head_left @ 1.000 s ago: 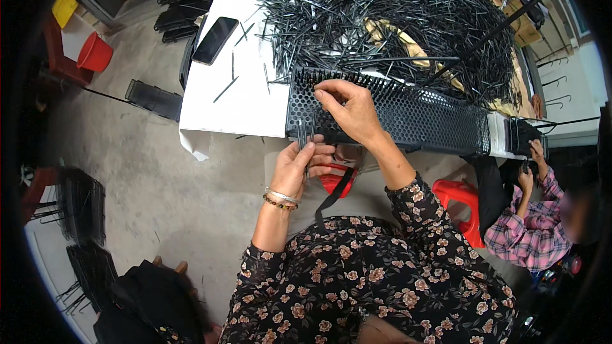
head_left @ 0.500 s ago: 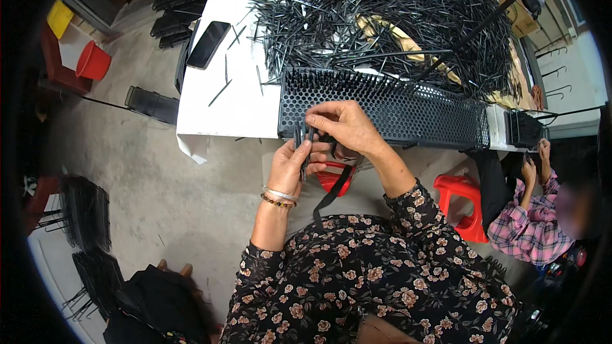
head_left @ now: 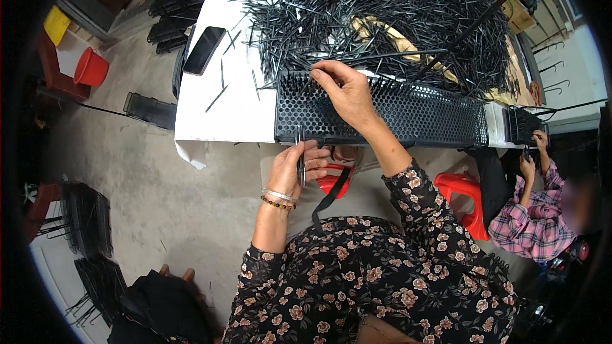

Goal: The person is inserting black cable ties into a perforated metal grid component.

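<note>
My left hand (head_left: 292,167), with bracelets on its wrist, is closed around a few thin black sticks (head_left: 301,153) just off the near edge of a perforated black tray (head_left: 408,111). Over the tray's far side is my right hand (head_left: 350,94), thumb and forefinger pinched together. Whatever sits between those fingertips is too small to make out. Black sticks stand upright in rows of holes along the tray's far edge. Behind it lies a large heap of loose black sticks (head_left: 382,13).
A phone (head_left: 204,51) and stray sticks lie on the white-covered table (head_left: 220,118). A thin black rod (head_left: 475,25) crosses over the heap. To the right, a person in a pink plaid shirt (head_left: 529,223) works at another tray, near a red stool (head_left: 464,200).
My right hand has moved away from my left, forward to the tray's far row. Fewer sticks show in my left hand, which has stayed nearly in place.
</note>
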Demonstrator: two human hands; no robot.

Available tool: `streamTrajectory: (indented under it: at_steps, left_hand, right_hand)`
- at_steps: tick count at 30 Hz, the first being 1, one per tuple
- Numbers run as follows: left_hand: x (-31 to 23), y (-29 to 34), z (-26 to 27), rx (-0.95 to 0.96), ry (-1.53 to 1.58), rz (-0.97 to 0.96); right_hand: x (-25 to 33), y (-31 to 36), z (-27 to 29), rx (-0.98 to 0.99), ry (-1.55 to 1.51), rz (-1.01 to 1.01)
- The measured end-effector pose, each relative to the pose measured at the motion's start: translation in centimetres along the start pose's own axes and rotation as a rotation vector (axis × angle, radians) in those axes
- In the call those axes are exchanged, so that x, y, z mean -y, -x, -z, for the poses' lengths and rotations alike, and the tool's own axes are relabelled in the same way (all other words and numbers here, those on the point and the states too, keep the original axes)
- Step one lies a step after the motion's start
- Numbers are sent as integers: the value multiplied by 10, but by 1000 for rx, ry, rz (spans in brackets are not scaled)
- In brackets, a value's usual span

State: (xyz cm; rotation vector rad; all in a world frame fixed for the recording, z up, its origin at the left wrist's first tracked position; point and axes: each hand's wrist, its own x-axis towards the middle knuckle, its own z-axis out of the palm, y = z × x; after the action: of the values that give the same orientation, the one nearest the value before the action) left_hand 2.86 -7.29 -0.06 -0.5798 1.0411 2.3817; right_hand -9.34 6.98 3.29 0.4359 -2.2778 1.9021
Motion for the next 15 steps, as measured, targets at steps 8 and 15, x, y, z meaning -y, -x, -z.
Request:
streamTrajectory:
  at_steps: [8, 15]
  left_hand:
    - [4, 4, 4, 12, 32, -29]
    - [10, 4, 5, 6, -10, 8]
  right_hand:
    - [-1, 2, -10, 59, 240, 202]
    - [-2, 0, -15, 92, 360, 357]
